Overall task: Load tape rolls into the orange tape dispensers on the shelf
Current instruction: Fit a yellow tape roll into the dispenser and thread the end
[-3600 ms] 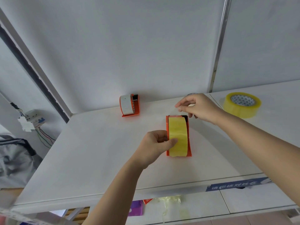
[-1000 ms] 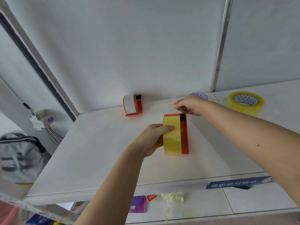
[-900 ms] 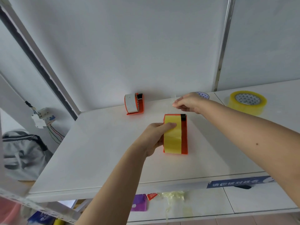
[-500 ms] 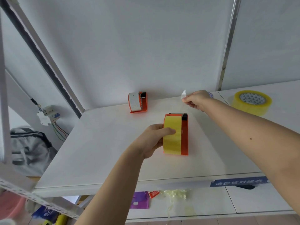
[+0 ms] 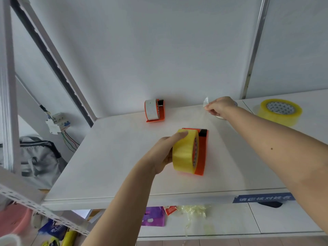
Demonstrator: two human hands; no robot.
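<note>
An orange tape dispenser (image 5: 202, 151) stands mid-shelf with a yellow tape roll (image 5: 183, 153) in it. My left hand (image 5: 164, 153) grips the roll's left side, index finger on top. My right hand (image 5: 219, 107) is farther back and to the right, pinching a small clear scrap of tape (image 5: 205, 102) between thumb and fingers. A second orange dispenser (image 5: 160, 111) holding a white roll (image 5: 150, 110) stands by the back wall. A loose yellow tape roll (image 5: 278, 111) lies flat at the right. Another roll sits mostly hidden behind my right hand.
The white shelf (image 5: 113, 166) ends at a front edge with a blue label (image 5: 262, 197). A metal upright (image 5: 252, 47) rises at the back right, a slanted frame bar (image 5: 53, 55) at the left. Below lie crumpled tape (image 5: 193, 212) and packets.
My right hand has drawn back from the dispenser's cutter toward the rear wall with a torn scrap of tape. The left hand stays on the yellow roll. The camera has shifted.
</note>
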